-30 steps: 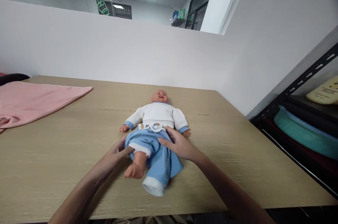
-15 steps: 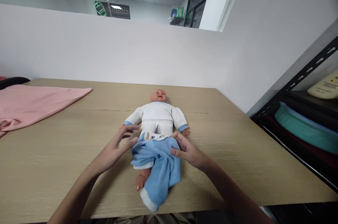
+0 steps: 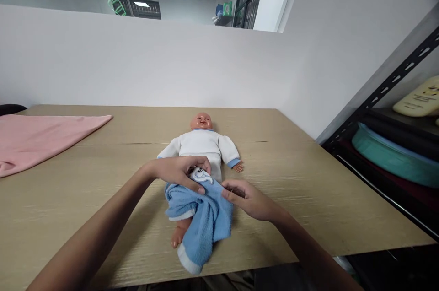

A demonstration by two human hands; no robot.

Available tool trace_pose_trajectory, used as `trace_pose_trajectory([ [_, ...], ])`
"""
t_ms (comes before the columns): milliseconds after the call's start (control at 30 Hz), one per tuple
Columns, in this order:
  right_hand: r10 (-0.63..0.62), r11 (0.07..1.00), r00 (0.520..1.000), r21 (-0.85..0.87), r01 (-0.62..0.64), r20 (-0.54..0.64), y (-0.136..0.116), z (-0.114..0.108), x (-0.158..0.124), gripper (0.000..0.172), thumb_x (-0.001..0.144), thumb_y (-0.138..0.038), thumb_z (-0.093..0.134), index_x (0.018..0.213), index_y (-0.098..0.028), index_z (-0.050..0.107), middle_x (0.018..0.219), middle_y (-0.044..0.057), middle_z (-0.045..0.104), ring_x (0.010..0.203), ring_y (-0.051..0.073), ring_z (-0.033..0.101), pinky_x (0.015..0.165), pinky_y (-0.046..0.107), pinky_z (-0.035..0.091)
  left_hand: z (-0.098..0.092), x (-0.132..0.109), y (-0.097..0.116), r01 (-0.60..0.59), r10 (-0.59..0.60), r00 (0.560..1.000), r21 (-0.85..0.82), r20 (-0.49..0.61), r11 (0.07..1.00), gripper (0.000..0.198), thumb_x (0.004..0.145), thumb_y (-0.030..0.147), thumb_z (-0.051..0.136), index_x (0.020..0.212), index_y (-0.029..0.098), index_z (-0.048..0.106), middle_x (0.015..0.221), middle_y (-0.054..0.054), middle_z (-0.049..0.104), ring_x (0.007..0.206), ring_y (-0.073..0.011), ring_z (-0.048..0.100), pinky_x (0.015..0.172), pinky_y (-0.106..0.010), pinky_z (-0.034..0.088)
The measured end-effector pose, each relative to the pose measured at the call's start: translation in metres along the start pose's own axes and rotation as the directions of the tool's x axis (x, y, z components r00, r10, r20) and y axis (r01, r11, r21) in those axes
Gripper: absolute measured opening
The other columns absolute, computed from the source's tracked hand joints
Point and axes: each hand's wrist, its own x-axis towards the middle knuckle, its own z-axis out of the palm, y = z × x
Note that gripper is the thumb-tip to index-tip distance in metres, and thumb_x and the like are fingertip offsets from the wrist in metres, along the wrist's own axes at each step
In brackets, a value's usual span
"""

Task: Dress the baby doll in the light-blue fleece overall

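A baby doll (image 3: 200,142) lies on its back on the table, head away from me, in a white top with blue cuffs. Light blue fleece trousers (image 3: 206,218) with white hems are bunched over its legs, and one bare foot (image 3: 179,235) sticks out at the left. My left hand (image 3: 181,173) reaches across the waistband, fingers curled over the far edge and thumb on the near side, gripping it. At the right side of the waistband, my right hand (image 3: 248,197) pinches the trousers between thumb and fingers. The doll's left-side hand is hidden.
A pink cloth (image 3: 44,137) lies on the left of the wooden table (image 3: 291,181). To the right stands a black metal rack (image 3: 380,83) holding a teal basin (image 3: 391,156) and a pale yellow bottle (image 3: 418,99). A white partition (image 3: 137,62) rises behind the table.
My left hand has moved right from beside the trousers onto the waistband and taken hold of it. The right hand stays at the waistband's right side. The view has shifted slightly.
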Motion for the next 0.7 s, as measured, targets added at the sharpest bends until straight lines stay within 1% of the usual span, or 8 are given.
trace_pose_trajectory([
  [100,-0.053,0.987,0.998,0.152,0.050,0.016,-0.001,0.005,0.000,0.029,0.102,-0.049,0.071,0.111,-0.022,0.065,0.102,0.001,0.061,0.100,0.018,0.059,0.094,0.033,0.047,-0.003,0.002,0.009,-0.031,0.032,0.999,0.045,-0.014,0.998,0.056,0.078,0.038,0.093,0.126,0.023,0.068,0.119,-0.004,0.070,0.105,-0.0227,0.061,0.085,-0.027,0.046],
  [233,-0.063,0.947,0.998,0.316,0.061,-0.003,-0.001,0.012,0.008,0.038,0.095,-0.042,0.082,0.115,-0.026,0.054,0.101,-0.002,0.054,0.097,0.016,0.056,0.089,0.029,0.046,-0.011,0.006,0.012,-0.131,0.130,0.991,0.056,0.012,0.990,0.038,0.081,0.040,0.090,0.108,0.022,0.070,0.105,-0.001,0.067,0.099,-0.0205,0.058,0.089,-0.029,0.045],
  [333,-0.086,0.966,0.989,0.232,0.112,-0.121,-0.004,0.011,0.011,0.041,0.090,-0.040,0.086,0.109,-0.027,0.052,0.099,-0.003,0.049,0.093,0.015,0.051,0.085,0.027,0.043,-0.012,0.008,0.007,-0.205,0.207,0.978,-0.064,0.022,0.977,0.028,0.088,0.033,0.084,0.101,0.021,0.063,0.107,-0.002,0.064,0.102,-0.0203,0.058,0.093,-0.030,0.046],
  [400,-0.106,0.974,0.985,0.184,0.131,-0.136,-0.008,0.008,0.011,0.037,0.093,-0.045,0.083,0.105,-0.026,0.054,0.098,-0.002,0.048,0.091,0.016,0.050,0.082,0.027,0.043,-0.010,0.008,0.003,-0.216,0.221,0.975,-0.162,0.013,0.963,0.028,0.089,0.030,0.083,0.101,0.021,0.059,0.107,-0.003,0.064,0.100,-0.0193,0.059,0.090,-0.029,0.048],
  [500,-0.056,0.976,0.998,0.210,0.063,-0.042,-0.014,0.003,0.009,0.033,0.103,-0.057,0.065,0.109,-0.025,0.059,0.093,-0.001,0.050,0.083,0.016,0.049,0.075,0.029,0.045,-0.007,0.008,-0.001,-0.227,0.231,0.973,-0.245,-0.013,0.943,0.029,0.089,0.025,0.083,0.100,0.021,0.056,0.101,-0.002,0.065,0.093,-0.0170,0.060,0.082,-0.028,0.048],
  [567,0.004,0.978,1.000,0.209,-0.005,0.005,-0.016,0.002,0.009,0.035,0.106,-0.059,0.057,0.119,-0.026,0.061,0.093,0.000,0.053,0.079,0.016,0.051,0.072,0.029,0.045,-0.006,0.008,-0.001,-0.255,0.261,0.965,-0.303,-0.019,0.918,0.026,0.090,0.021,0.081,0.098,0.021,0.056,0.101,-0.002,0.066,0.096,-0.0176,0.062,0.084,-0.029,0.050],
  [633,0.034,0.984,0.998,0.171,-0.041,0.045,-0.018,0.003,0.010,0.038,0.106,-0.056,0.060,0.130,-0.027,0.061,0.095,0.000,0.056,0.079,0.016,0.053,0.072,0.029,0.046,-0.006,0.007,0.000,-0.278,0.285,0.958,-0.344,-0.032,0.897,0.024,0.090,0.017,0.079,0.093,0.021,0.056,0.102,-0.003,0.067,0.098,-0.0182,0.064,0.086,-0.029,0.051],
  [700,0.013,0.997,0.996,0.073,-0.019,0.085,-0.020,0.005,0.011,0.037,0.103,-0.053,0.066,0.129,-0.027,0.064,0.101,0.002,0.058,0.086,0.017,0.055,0.077,0.030,0.048,-0.006,0.006,0.002,-0.285,0.286,0.957,-0.333,-0.047,0.899,0.024,0.088,0.016,0.079,0.089,0.021,0.056,0.101,-0.003,0.066,0.097,-0.0183,0.064,0.085,-0.029,0.051],
])
